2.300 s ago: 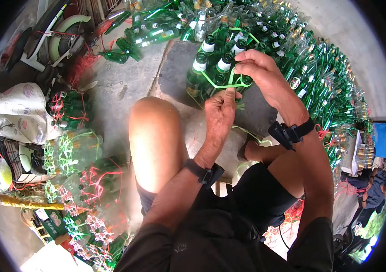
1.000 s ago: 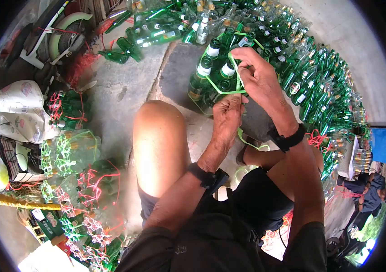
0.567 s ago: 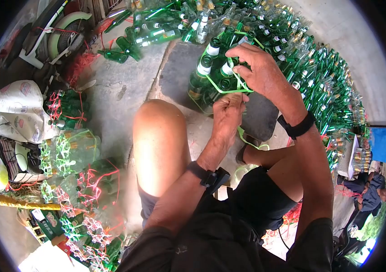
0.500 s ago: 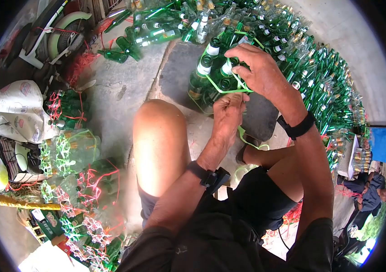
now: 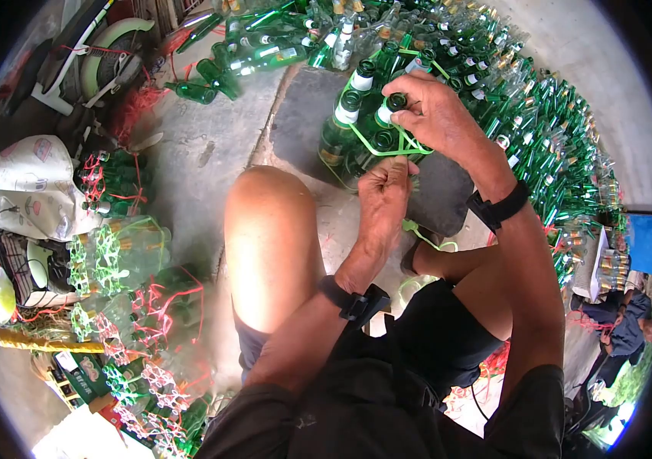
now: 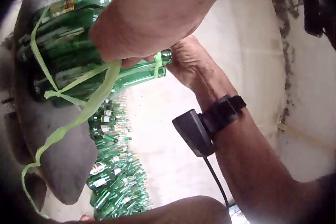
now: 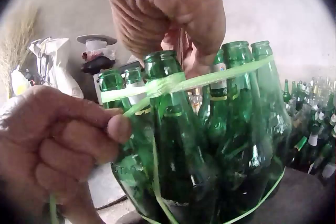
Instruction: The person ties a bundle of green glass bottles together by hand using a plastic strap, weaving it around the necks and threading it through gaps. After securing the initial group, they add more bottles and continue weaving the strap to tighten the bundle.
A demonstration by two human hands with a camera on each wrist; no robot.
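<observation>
Several upright green bottles (image 5: 334,141) (image 7: 181,166) stand grouped, with a light green strap (image 5: 372,149) (image 7: 226,79) (image 6: 105,90) around their necks and another band lower down. My left hand (image 5: 382,199) (image 6: 152,19) (image 7: 58,140) pinches the strap between thumb and index finger at the group's near side. Above the group, my right hand (image 5: 444,115) (image 7: 168,8) has its thumb and index finger around a bottle's neck (image 5: 396,102). In the right wrist view its fingertips are partly hidden behind the front bottle. The strap's loose tail (image 6: 58,132) hangs below my left hand.
A large heap of bottles (image 5: 548,168) lies behind and to the right. Loose bottles (image 5: 265,61) lie at the back. Strapped bottle bundles (image 5: 119,256) stand left, near a white sack (image 5: 35,183). The group stands on a dark slab (image 5: 295,122). Another person (image 5: 632,325) is far right.
My right thumb and fingers have come from the strap end to a bottle's neck, whose mouth now shows between them. My left hand keeps its pinch near the same place.
</observation>
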